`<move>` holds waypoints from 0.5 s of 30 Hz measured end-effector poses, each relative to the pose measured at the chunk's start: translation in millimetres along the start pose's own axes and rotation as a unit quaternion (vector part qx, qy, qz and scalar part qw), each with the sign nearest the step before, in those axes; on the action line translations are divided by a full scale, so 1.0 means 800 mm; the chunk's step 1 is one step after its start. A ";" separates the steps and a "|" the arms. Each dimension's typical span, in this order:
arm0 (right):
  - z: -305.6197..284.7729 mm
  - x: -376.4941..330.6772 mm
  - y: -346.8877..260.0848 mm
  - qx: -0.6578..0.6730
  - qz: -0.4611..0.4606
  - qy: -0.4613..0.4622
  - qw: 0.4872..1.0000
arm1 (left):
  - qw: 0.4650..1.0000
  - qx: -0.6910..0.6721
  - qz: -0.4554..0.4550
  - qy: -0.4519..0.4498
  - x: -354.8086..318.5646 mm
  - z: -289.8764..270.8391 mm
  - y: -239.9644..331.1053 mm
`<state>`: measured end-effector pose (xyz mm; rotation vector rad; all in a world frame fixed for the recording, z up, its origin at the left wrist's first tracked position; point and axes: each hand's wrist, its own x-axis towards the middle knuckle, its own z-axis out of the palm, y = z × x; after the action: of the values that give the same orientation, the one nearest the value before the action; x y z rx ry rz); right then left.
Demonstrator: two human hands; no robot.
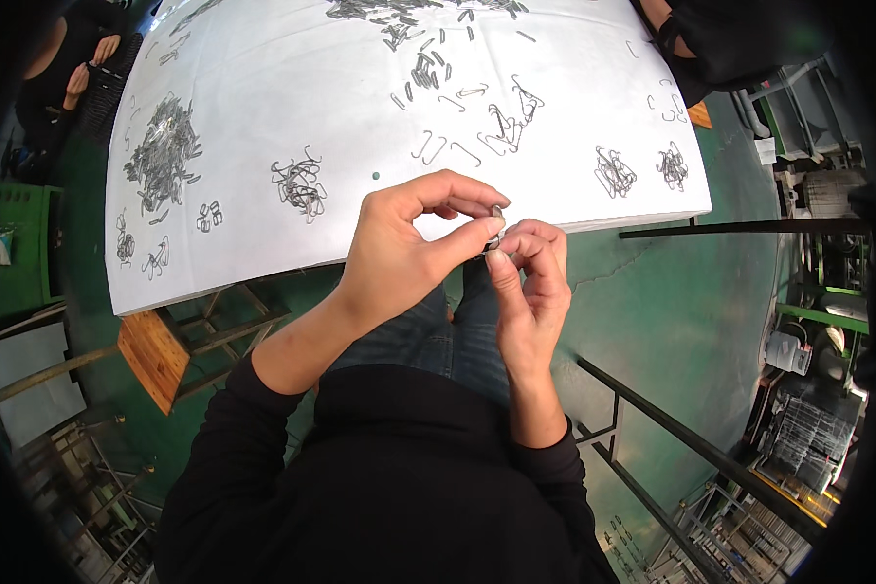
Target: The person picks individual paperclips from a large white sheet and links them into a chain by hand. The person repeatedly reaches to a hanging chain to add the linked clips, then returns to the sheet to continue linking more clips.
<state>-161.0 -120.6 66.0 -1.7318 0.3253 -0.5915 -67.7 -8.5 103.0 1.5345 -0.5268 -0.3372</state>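
Just off the table's near edge, my left hand pinches a small shiny metal piece between thumb and fingers. At the lower end of that same piece, the thumb and fingertips of my right hand are closed. The fingers cover most of it, so its full shape is hidden. Beyond my hands lie loose bent wire hooks on the white-covered table. Left of them sits a tangled pile of wire hooks, and a small green bit lies near my left hand.
Narrow metal strips are heaped at the table's left, with more strips toward the far side. Two wire piles lie at the right. Other people's hands and a dark sleeve show beyond the table. A wooden stool stands at lower left.
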 end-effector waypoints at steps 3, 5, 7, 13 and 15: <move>0.001 0.000 0.003 -0.007 0.004 0.000 1.000 | 1.000 0.020 0.022 -0.007 -0.005 0.000 -0.001; 0.001 0.000 0.006 -0.002 0.010 -0.002 1.000 | 0.998 0.039 0.046 -0.016 -0.009 -0.003 -0.002; -0.011 0.011 0.013 -0.012 -0.008 -0.055 0.998 | 0.996 0.055 0.065 -0.006 -0.011 -0.003 -0.004; -0.012 0.130 0.077 -0.147 0.001 -0.157 0.977 | 0.995 0.067 0.067 0.012 -0.022 -0.006 -0.005; 0.021 0.186 0.102 -0.248 0.009 -0.192 0.949 | 0.996 0.050 0.065 0.014 -0.027 -0.002 -0.004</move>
<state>-20.8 -203.4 16.6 -2.2762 0.2221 -0.1468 -84.4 4.1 97.2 1.5909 -0.6276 -0.1911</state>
